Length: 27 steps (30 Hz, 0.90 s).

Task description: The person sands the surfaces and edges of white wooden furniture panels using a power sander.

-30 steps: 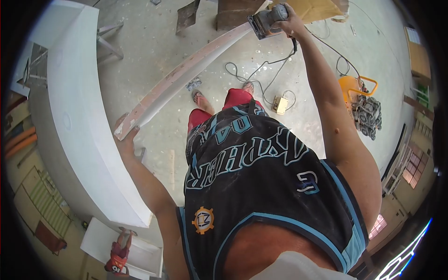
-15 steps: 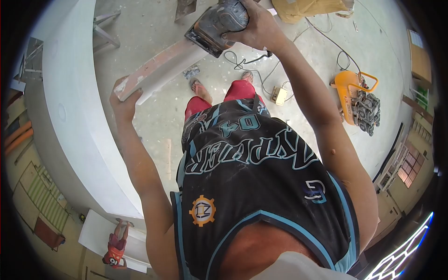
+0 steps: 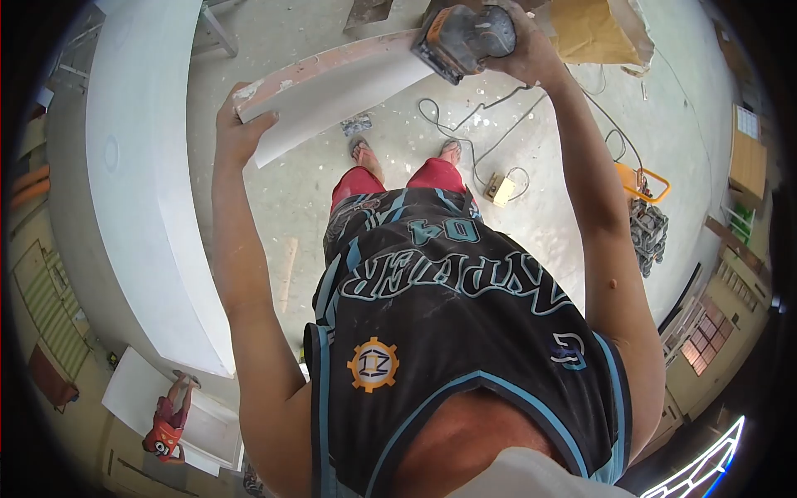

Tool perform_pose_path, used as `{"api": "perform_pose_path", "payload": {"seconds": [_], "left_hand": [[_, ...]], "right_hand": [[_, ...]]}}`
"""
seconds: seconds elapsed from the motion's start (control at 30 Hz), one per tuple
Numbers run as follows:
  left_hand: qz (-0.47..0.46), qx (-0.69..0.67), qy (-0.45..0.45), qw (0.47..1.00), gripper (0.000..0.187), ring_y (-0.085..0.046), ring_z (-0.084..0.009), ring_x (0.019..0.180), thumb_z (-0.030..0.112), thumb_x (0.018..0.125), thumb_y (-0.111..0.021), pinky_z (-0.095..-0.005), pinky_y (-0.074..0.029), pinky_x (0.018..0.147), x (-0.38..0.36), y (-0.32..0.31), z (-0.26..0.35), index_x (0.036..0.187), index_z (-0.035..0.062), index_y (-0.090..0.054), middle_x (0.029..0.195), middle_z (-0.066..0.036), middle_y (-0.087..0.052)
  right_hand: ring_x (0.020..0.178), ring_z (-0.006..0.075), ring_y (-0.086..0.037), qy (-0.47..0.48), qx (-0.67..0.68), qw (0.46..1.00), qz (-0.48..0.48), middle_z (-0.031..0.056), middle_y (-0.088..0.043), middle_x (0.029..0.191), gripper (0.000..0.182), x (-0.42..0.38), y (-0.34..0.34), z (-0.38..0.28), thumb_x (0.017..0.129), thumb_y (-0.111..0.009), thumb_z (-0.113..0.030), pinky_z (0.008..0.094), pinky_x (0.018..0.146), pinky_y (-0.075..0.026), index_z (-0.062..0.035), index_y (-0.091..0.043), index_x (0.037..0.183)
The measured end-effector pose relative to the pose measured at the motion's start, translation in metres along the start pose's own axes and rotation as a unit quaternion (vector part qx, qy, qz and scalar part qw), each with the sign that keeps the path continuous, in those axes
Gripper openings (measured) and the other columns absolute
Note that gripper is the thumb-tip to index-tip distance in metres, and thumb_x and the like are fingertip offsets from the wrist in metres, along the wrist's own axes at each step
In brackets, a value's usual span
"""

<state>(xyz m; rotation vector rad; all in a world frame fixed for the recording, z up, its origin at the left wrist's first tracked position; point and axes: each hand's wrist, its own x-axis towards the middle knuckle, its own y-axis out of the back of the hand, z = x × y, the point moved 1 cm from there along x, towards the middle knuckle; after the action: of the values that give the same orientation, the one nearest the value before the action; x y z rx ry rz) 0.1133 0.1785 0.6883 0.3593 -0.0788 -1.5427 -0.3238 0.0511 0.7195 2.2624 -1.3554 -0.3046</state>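
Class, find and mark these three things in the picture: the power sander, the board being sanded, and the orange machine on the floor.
power sander [image 3: 465, 37], head view, on its grey body.
board [image 3: 349, 87], head view, on its pale broad face.
orange machine [image 3: 639, 187], head view, on its orange frame.

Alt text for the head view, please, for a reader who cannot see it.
Seen from above, a person's right hand presses an electric sander onto a long white board, whose near end the left hand grips. A large curved white panel stands left; a power cord trails across the concrete floor.

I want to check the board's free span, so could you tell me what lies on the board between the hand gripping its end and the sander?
Nothing: in the head view, the board is bare between the left hand and the sander, which the right hand holds.
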Motion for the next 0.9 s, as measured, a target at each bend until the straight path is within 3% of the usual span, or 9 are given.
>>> {"api": "perform_pose_path", "payload": {"seconds": [0.07, 0.1, 0.37, 0.5, 0.57, 0.6, 0.67, 0.83, 0.9], "left_hand": [[-0.01, -0.002, -0.003, 1.0, 0.038, -0.061, -0.0124, 0.088, 0.0, 0.066, -0.072, -0.0276, -0.049, 0.079, 0.004, 0.005, -0.004, 0.102, 0.0056, -0.062, 0.093, -0.001, -0.065], [-0.02, -0.001, -0.003, 1.0, 0.037, -0.061, -0.0121, 0.087, 0.0, 0.066, -0.072, -0.0274, -0.049, 0.078, 0.006, 0.008, -0.006, 0.102, 0.0054, -0.062, 0.092, -0.001, -0.065], [-0.026, 0.099, -0.045, 0.994, 0.038, -0.063, -0.0138, 0.085, 0.0, 0.065, -0.073, -0.0293, -0.051, 0.077, 0.006, 0.004, 0.003, 0.101, 0.0054, -0.062, 0.09, -0.005, -0.068], [-0.018, 0.101, -0.051, 0.993, 0.039, -0.066, -0.0168, 0.083, 0.0, 0.064, -0.074, -0.0312, -0.052, 0.076, 0.005, 0.013, -0.007, 0.101, 0.0062, -0.063, 0.089, -0.006, -0.069], [-0.029, 0.097, -0.057, 0.993, 0.039, -0.066, -0.0173, 0.082, 0.001, 0.064, -0.074, -0.0312, -0.052, 0.076, 0.005, 0.014, -0.005, 0.101, 0.0065, -0.063, 0.088, -0.007, -0.069], [-0.032, 0.094, -0.058, 0.993, 0.039, -0.066, -0.0177, 0.082, 0.003, 0.064, -0.074, -0.0311, -0.052, 0.076, 0.004, 0.016, -0.004, 0.101, 0.0069, -0.063, 0.087, -0.007, -0.069], [-0.028, 0.104, -0.055, 0.993, 0.039, -0.067, -0.0196, 0.082, 0.005, 0.064, -0.074, -0.0321, -0.053, 0.075, 0.004, 0.006, 0.006, 0.101, 0.0071, -0.063, 0.087, -0.009, -0.069], [-0.033, 0.155, -0.082, 0.984, 0.038, -0.069, -0.0269, 0.081, 0.01, 0.065, -0.073, -0.036, -0.054, 0.074, 0.018, -0.022, 0.015, 0.101, 0.0079, -0.062, 0.088, -0.013, -0.07], [-0.033, 0.149, -0.1, 0.983, 0.037, -0.069, -0.0314, 0.083, 0.013, 0.066, -0.075, -0.0384, -0.054, 0.073, 0.02, -0.031, 0.019, 0.1, 0.0084, -0.062, 0.088, -0.015, -0.07]], "right_hand": [[0.117, 0.0305, -0.054, 0.121, -0.213, 0.969, -0.044, 0.0132, -0.055, 0.123, 0.092, 0.013, -0.008, -0.03, 0.053, -0.088, -0.015, 0.0395, 0.1, -0.044, -0.0106, -0.043, 0.134], [0.117, 0.0345, -0.054, 0.139, -0.191, 0.971, -0.04, 0.0161, -0.055, 0.124, 0.092, 0.018, -0.015, -0.042, 0.053, -0.088, -0.019, 0.0411, 0.1, -0.044, -0.0111, -0.044, 0.133], [0.107, 0.038, -0.057, 0.212, -0.15, 0.957, -0.13, 0.0175, -0.057, 0.117, 0.078, 0.045, -0.074, -0.161, 0.063, -0.082, -0.016, 0.0435, 0.09, -0.049, -0.0097, -0.047, 0.133], [0.109, 0.0368, -0.056, 0.172, -0.168, 0.958, -0.156, 0.0166, -0.057, 0.119, 0.078, 0.033, -0.076, -0.158, 0.064, -0.081, -0.015, 0.0429, 0.092, -0.048, -0.0095, -0.047, 0.133], [0.097, 0.0316, -0.065, 0.196, -0.212, 0.955, -0.073, 0.0118, -0.062, 0.12, 0.089, 0.017, -0.068, -0.128, 0.057, -0.083, -0.012, 0.0384, 0.086, -0.055, -0.0198, -0.045, 0.137], [0.097, 0.0316, -0.065, 0.203, -0.215, 0.952, -0.079, 0.0118, -0.062, 0.12, 0.089, 0.015, -0.062, -0.119, 0.057, -0.083, -0.012, 0.0384, 0.086, -0.055, -0.0198, -0.045, 0.137], [0.115, 0.0323, -0.056, 0.135, -0.206, 0.967, -0.062, 0.0091, -0.055, 0.131, 0.086, 0.014, -0.058, -0.11, 0.055, -0.085, -0.007, 0.0396, 0.096, -0.05, -0.02, -0.049, 0.132], [0.113, 0.032, -0.059, 0.191, -0.197, 0.96, -0.049, 0.0126, -0.057, 0.128, 0.087, 0.022, -0.061, -0.159, 0.051, -0.086, -0.009, 0.0401, 0.093, -0.051, -0.0173, -0.051, 0.13], [0.11, 0.0356, -0.054, 0.183, -0.217, 0.952, -0.118, 0.0158, -0.057, 0.121, 0.078, 0.033, -0.058, -0.184, 0.064, -0.081, -0.015, 0.0424, 0.093, -0.047, -0.0094, -0.047, 0.134]]}}
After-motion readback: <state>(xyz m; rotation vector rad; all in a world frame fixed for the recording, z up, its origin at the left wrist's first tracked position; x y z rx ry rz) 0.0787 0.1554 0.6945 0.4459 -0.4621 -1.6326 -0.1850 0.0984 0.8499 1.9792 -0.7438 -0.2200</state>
